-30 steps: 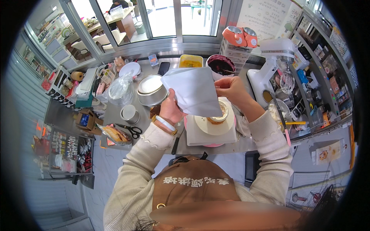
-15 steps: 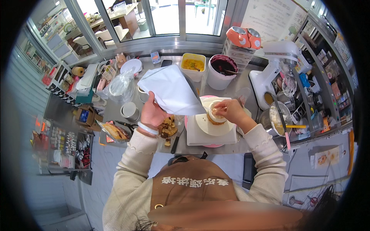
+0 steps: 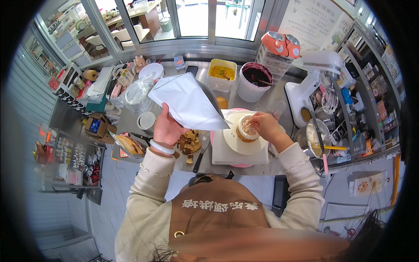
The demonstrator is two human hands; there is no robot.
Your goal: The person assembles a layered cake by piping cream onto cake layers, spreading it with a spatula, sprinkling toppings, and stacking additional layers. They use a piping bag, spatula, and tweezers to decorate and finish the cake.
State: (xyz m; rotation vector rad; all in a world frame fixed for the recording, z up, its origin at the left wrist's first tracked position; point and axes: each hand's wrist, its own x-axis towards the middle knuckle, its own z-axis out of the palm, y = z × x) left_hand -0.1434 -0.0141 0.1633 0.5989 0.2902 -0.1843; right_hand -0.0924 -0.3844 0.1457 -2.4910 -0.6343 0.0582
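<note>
My left hand point(image 3: 166, 130) is closed round the lower edge of a large white pouch point(image 3: 187, 99). One corner of the pouch slants down toward a small round cake point(image 3: 247, 136). White cream rings the top of the cake, with pale crumbly filling inside the ring. My right hand point(image 3: 269, 129) hovers at the cake's right rim, fingertips pinched over the filling; what they hold, if anything, is too small to make out. Under the cake lies a cream-coloured round board point(image 3: 234, 144), on white sheets point(image 3: 218, 156) over a pink turntable point(image 3: 241, 165).
Left of the turntable lie brown cake scraps point(image 3: 188, 142) and a black-handled knife point(image 3: 200, 158). Behind stand a tub of yellow filling point(image 3: 221, 74) and a tub of dark purple filling point(image 3: 254, 83). A white stand mixer point(image 3: 301, 94) and a steel bowl point(image 3: 312, 137) stand right.
My left hand and the pouch have shifted slightly left. My right hand has lifted a little off the cake's middle toward its right rim, and more of the filling shows.
</note>
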